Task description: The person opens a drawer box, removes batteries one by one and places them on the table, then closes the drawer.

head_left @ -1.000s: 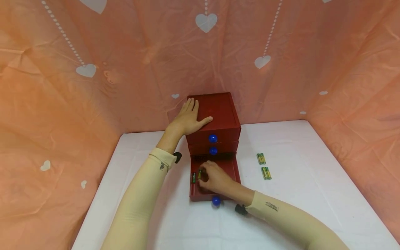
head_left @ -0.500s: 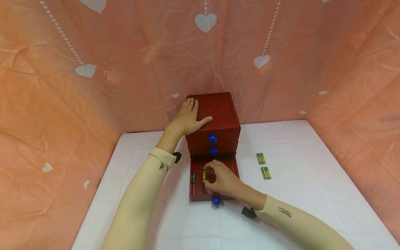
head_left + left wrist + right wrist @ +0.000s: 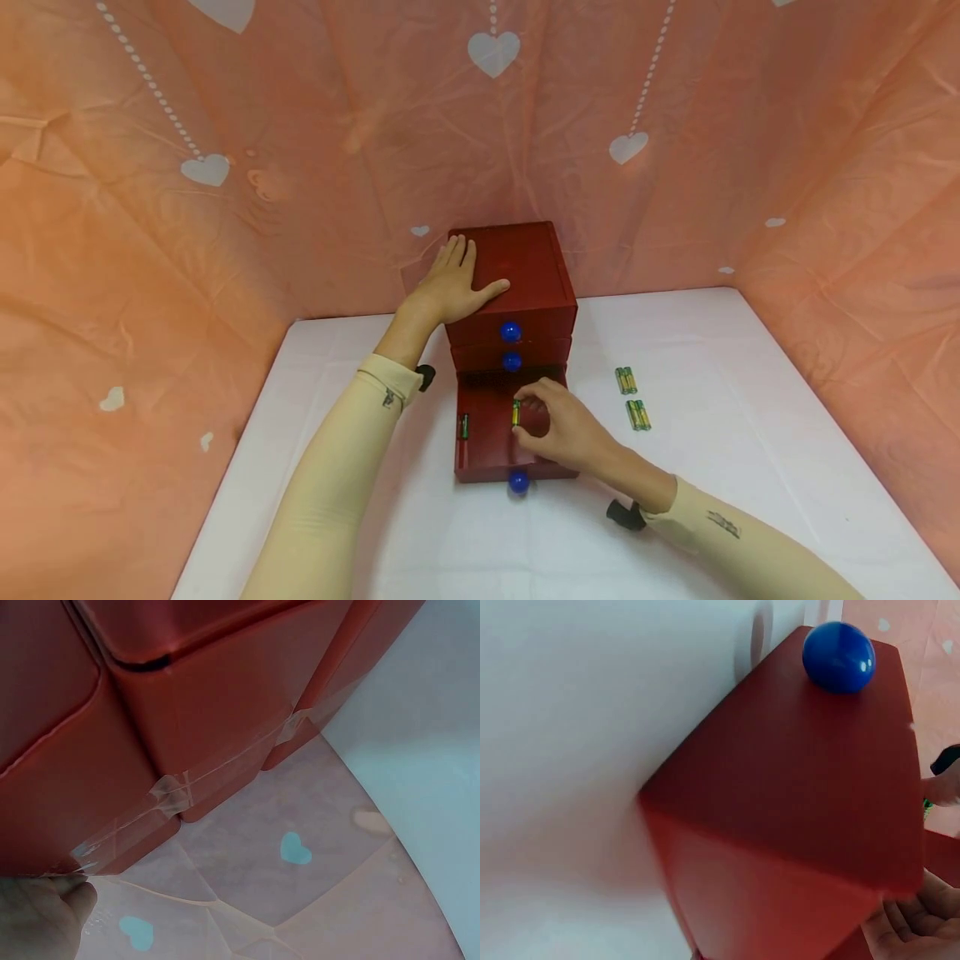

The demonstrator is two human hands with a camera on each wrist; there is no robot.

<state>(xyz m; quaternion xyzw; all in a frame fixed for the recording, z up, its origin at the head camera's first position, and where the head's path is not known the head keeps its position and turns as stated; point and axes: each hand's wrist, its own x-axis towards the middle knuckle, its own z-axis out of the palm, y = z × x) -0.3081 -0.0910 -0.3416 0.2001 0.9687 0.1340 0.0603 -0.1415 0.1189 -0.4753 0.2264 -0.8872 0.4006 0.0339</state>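
Observation:
My left hand (image 3: 450, 287) lies flat on top of the red drawer cabinet (image 3: 525, 262), fingers straight and thumb spread out. In the left wrist view, part of that hand (image 3: 37, 919) shows at the cabinet's edge. My right hand (image 3: 570, 429) pinches a green and yellow battery (image 3: 516, 413) upright between thumb and fingertips, over the pulled-out bottom drawer (image 3: 487, 458). Another battery (image 3: 464, 427) lies along the drawer's left wall. The right wrist view has the drawer front with its blue knob (image 3: 838, 658), which hides much of the right hand (image 3: 926, 926).
Two pairs of batteries, a far pair (image 3: 626, 381) and a near pair (image 3: 638, 415), lie on the white table (image 3: 697, 400) right of the cabinet. The two upper drawers are closed, each with a blue knob (image 3: 511, 332). A pink heart-patterned cloth (image 3: 360, 167) hangs behind and at both sides.
My right hand has moved to the right across the drawer, carrying the battery away from the one by the left wall. The left hand has stayed on the cabinet.

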